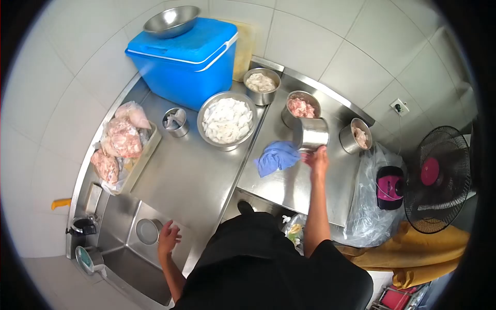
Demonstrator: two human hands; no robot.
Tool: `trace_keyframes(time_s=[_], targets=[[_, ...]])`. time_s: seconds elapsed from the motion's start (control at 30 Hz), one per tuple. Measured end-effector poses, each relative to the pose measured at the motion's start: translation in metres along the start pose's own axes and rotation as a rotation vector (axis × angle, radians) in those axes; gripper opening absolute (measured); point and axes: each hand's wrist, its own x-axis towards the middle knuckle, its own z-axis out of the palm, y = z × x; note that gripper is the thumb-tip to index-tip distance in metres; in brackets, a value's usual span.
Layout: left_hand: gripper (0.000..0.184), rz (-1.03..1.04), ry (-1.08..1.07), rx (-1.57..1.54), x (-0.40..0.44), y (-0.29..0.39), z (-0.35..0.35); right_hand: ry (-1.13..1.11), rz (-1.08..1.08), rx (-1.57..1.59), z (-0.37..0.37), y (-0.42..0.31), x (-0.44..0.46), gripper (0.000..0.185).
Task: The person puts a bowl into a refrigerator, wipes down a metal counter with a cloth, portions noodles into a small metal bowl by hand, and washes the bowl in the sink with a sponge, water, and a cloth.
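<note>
My right hand (316, 157) is closed on a steel pot (311, 133), tipped on its side above the right counter. Beside that hand lies a crumpled blue cloth (278, 157). Right behind the held pot stands a steel pot of pinkish meat (301, 107). My left hand (169, 237) hangs over the sink edge with its fingers apart and nothing in it, near a round grey dish (148, 231). A large steel bowl of white pieces (227, 121) stands on the middle of the counter.
A blue cooler (186, 67) with a metal bowl (171, 21) on top stands at the back. Bagged meat (121, 138) fills a tray at the left. Further pots (261, 87) (356, 136) hold meat. A fan (437, 179) stands at the right beside plastic sheeting (369, 206).
</note>
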Motion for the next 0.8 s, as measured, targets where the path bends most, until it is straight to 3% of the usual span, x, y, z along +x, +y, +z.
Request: trace_keyframes(time_s=[0.1, 0.17, 0.27, 0.4, 0.57, 0.8], targets=[[0.053, 0.06, -0.125, 0.169, 0.031, 0.038, 0.05, -0.313, 0.45, 0.39, 0.019, 0.042, 0.019, 0.087], [0.052, 0.244, -0.282, 0.404, 0.041, 0.062, 0.086, -0.411, 0.734, 0.662, 0.04, 0.061, 0.031, 0.087], [0.051, 0.286, -0.329, 0.49, 0.035, 0.096, 0.124, -0.465, 0.799, 0.846, 0.062, 0.079, 0.036, 0.083], [0.051, 0.317, -0.306, 0.531, 0.034, 0.09, 0.142, -0.45, 0.892, 0.953, 0.072, 0.094, 0.044, 0.078], [0.053, 0.194, -0.302, 0.78, 0.02, 0.066, 0.137, -0.453, 0.954, 0.93, 0.075, 0.108, 0.056, 0.077], [0.054, 0.067, -0.248, 0.715, 0.011, 0.035, 0.129, -0.494, 0.97, 0.951, 0.079, 0.135, 0.064, 0.078]])
